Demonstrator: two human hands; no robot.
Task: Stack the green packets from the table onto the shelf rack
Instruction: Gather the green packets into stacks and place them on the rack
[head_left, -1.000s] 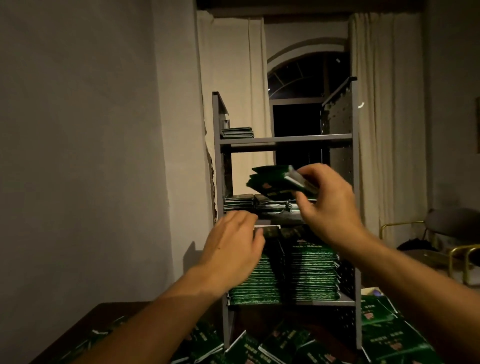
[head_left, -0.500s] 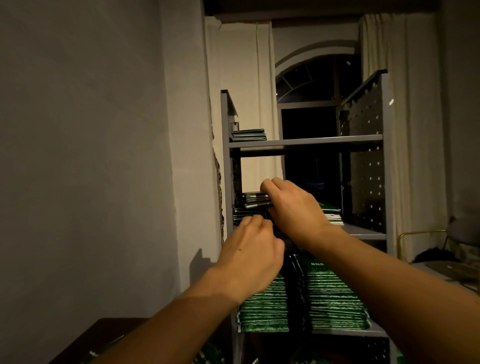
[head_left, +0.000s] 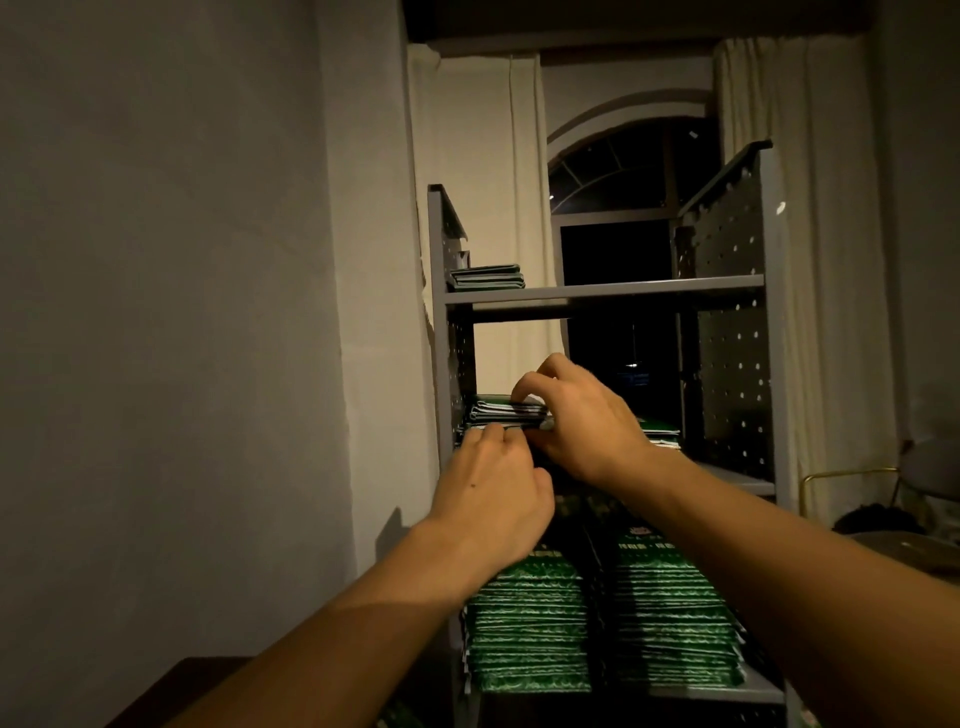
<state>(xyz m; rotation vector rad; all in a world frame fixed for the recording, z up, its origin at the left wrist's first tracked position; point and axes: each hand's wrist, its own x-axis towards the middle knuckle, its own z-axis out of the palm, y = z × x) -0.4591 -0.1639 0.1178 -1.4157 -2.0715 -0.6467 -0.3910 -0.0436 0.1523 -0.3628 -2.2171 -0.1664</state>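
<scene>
A grey metal shelf rack (head_left: 602, 292) with perforated side panels is seen against the wall, in front of an arched window (head_left: 631, 171). On its middle shelf, at the left, a short stack of green packets (head_left: 506, 410) is grasped by the right hand (head_left: 582, 421), whose fingers are curled over the top of the stack. The near edge of the same stack is touched by the fingertips of the left hand (head_left: 488, 493), its fingers bent; whether anything is gripped by it cannot be told. Further right on that shelf, another low pile of packets (head_left: 660, 431) is partly hidden behind the right wrist. The lower shelf is filled by two tall stacks of green packets (head_left: 530, 629), side by side. On the top shelf, at the far left, a small pile of packets (head_left: 487, 277) is laid flat. Pale curtains (head_left: 769, 260) are hung at both sides of the window.
</scene>
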